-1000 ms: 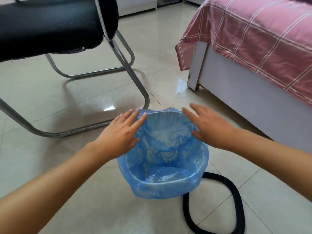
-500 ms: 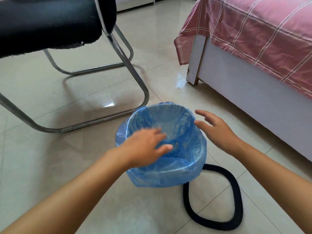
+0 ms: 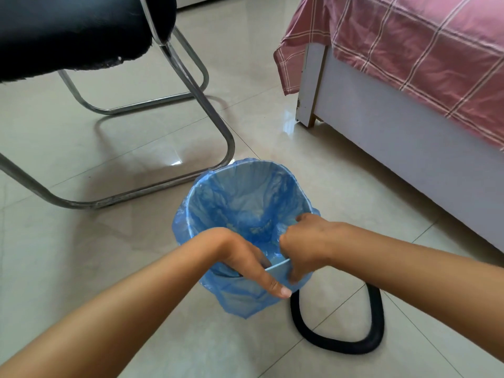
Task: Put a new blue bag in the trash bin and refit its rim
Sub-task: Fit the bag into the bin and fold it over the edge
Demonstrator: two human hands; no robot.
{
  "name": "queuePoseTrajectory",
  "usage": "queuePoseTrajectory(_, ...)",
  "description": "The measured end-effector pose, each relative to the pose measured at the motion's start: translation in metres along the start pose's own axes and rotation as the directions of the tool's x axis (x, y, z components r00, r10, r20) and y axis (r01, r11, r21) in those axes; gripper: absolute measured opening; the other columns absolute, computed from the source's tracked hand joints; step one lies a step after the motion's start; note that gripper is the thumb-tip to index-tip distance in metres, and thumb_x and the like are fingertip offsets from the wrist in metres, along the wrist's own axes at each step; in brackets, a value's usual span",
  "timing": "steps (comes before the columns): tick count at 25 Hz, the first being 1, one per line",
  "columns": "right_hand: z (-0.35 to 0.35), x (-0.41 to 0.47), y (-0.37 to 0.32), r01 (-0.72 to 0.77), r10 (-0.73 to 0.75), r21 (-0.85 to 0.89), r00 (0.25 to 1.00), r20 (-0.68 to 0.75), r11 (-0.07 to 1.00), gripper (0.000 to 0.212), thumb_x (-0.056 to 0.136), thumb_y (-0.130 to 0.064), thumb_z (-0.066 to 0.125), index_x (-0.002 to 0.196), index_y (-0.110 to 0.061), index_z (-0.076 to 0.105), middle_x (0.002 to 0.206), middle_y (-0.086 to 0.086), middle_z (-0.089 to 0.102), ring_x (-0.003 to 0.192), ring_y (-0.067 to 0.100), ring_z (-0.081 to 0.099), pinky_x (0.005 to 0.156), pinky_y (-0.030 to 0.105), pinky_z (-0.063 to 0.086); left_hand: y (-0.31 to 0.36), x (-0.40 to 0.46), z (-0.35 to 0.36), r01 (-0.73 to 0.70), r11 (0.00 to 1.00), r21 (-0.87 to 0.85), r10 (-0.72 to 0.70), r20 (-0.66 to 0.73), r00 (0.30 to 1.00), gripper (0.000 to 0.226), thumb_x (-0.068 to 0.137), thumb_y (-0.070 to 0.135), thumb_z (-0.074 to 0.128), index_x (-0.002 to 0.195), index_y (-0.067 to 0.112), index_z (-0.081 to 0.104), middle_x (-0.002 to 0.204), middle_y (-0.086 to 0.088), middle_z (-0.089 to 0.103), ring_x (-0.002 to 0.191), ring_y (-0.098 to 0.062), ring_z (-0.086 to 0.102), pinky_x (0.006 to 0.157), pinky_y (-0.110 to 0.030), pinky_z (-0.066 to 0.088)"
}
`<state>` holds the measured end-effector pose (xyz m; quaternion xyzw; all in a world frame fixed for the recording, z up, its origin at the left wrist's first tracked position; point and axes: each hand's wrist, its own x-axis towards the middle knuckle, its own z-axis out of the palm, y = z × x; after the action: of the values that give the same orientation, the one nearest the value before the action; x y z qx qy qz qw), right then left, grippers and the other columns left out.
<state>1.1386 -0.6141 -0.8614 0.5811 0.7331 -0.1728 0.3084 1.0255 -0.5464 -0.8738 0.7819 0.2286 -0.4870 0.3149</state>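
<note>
A small trash bin [image 3: 191,211] stands on the tiled floor, lined with a blue plastic bag [image 3: 240,203] whose edge is folded out over the top. At the near edge my left hand [image 3: 245,257] pinches the bag, fingers inside and thumb pressed on the outer wall. My right hand [image 3: 302,246] grips the same near edge just to the right, fingers curled over it. The black rim ring [image 3: 376,323] lies flat on the floor to the right of the bin, partly hidden behind it.
A black-seated chair [image 3: 81,31] on a chrome tube frame [image 3: 212,118] stands at the left, its floor rail touching the bin's far side. A bed [image 3: 409,137] with a pink checked sheet [image 3: 409,45] fills the right.
Both hands came from the bin's far and side edges to its near edge and closed on the bag there. The view shifted forward, so the bin sits lower in frame.
</note>
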Motion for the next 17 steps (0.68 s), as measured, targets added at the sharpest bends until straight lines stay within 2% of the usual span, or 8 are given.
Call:
queuePoseTrajectory(2, 0.002, -0.003, 0.001, 0.031, -0.029, 0.035, 0.999, -0.036, 0.999, 0.042, 0.077, -0.052, 0.060, 0.103, -0.019, 0.062, 0.098, -0.004, 0.066, 0.107, 0.021, 0.056, 0.109, 0.039, 0.030, -0.004, -0.005, -0.004, -0.019, 1.000, -0.004, 0.018, -0.051, 0.999, 0.073, 0.072, 0.073, 0.051, 0.131, 0.032, 0.044, 0.132, 0.005, 0.055, 0.122, -0.017, 0.050, 0.108, -0.036, 0.036)
queuePoseTrajectory(5, 0.027, -0.039, 0.017, 0.231, -0.082, 0.318, 0.904, -0.419, 0.920, 0.062, 0.079, -0.057, 0.050, 0.135, -0.030, 0.045, 0.147, -0.010, 0.039, 0.141, 0.009, 0.023, 0.119, 0.039, 0.005, -0.017, -0.019, 0.012, -0.171, 0.982, -0.084, 0.117, -0.442, 0.889, 0.062, 0.080, 0.063, 0.049, 0.133, 0.030, 0.042, 0.133, 0.007, 0.054, 0.122, -0.011, 0.049, 0.106, -0.034, 0.038)
queuePoseTrajectory(7, 0.069, -0.060, 0.030, 0.201, 0.245, 0.559, 0.745, -0.621, 0.805, 0.052, 0.084, -0.053, 0.049, 0.130, -0.029, 0.050, 0.143, -0.008, 0.044, 0.133, 0.010, 0.036, 0.113, 0.036, 0.024, -0.016, -0.027, 0.043, -0.242, 0.970, 0.012, 0.166, -0.758, 0.630, 0.050, 0.085, 0.058, 0.040, 0.125, 0.029, 0.049, 0.120, 0.009, 0.062, 0.109, -0.010, 0.058, 0.093, -0.035, 0.049)
queuePoseTrajectory(9, 0.128, -0.062, 0.027, 0.050, 0.552, 0.721, 0.607, -0.571, 0.691, 0.034, 0.083, -0.032, 0.064, 0.115, -0.018, 0.063, 0.120, 0.003, 0.062, 0.111, 0.025, 0.057, 0.093, 0.037, 0.044, -0.009, -0.016, 0.074, -0.140, 0.964, 0.227, 0.265, -0.880, 0.395, 0.040, 0.084, 0.050, 0.037, 0.105, 0.025, 0.061, 0.090, 0.008, 0.071, 0.081, -0.014, 0.068, 0.061, -0.030, 0.056)
queuePoseTrajectory(10, 0.158, -0.055, 0.016, -0.050, 0.598, 0.730, 0.613, -0.516, 0.682, 0.029, 0.078, -0.023, 0.072, 0.105, -0.014, 0.067, 0.106, 0.007, 0.067, 0.096, 0.031, 0.063, 0.081, 0.039, 0.050, -0.007, -0.006, 0.085, -0.095, 0.951, 0.294, 0.309, -0.885, 0.347, 0.032, 0.085, 0.042, 0.040, 0.092, 0.022, 0.064, 0.073, 0.007, 0.070, 0.064, -0.015, 0.068, 0.046, -0.026, 0.052)
queuePoseTrajectory(13, 0.245, -0.016, -0.032, -0.177, 0.408, 0.582, 0.865, -0.292, 0.793, 0.048, 0.043, -0.038, 0.091, 0.083, -0.019, 0.072, 0.075, 0.000, 0.067, 0.062, 0.020, 0.067, 0.048, 0.028, 0.052, -0.012, 0.010, 0.086, -0.009, 0.932, 0.363, 0.358, -0.913, 0.197, 0.024, 0.087, 0.029, 0.048, 0.073, 0.020, 0.065, 0.052, 0.006, 0.061, 0.044, -0.014, 0.059, 0.035, -0.023, 0.042)
queuePoseTrajectory(15, 0.268, -0.001, -0.054, -0.186, 0.351, 0.528, 0.908, -0.230, 0.828, 0.052, 0.027, -0.048, 0.090, 0.069, -0.025, 0.070, 0.064, -0.007, 0.063, 0.052, 0.012, 0.061, 0.041, 0.020, 0.045, -0.016, 0.009, 0.080, 0.001, 0.932, 0.363, 0.357, -0.917, 0.176, 0.025, 0.087, 0.031, 0.046, 0.073, 0.020, 0.064, 0.053, 0.006, 0.062, 0.045, -0.013, 0.059, 0.035, -0.023, 0.040)
queuePoseTrajectory(17, 0.277, 0.005, -0.063, -0.143, 0.316, 0.534, 0.916, -0.248, 0.833, 0.048, 0.029, -0.049, 0.089, 0.066, -0.025, 0.069, 0.062, -0.009, 0.061, 0.051, 0.011, 0.060, 0.042, 0.021, 0.045, -0.019, 0.009, 0.080, 0.000, 0.925, 0.379, 0.373, -0.912, 0.173, 0.026, 0.087, 0.033, 0.045, 0.073, 0.020, 0.064, 0.054, 0.006, 0.063, 0.046, -0.013, 0.060, 0.036, -0.022, 0.038)
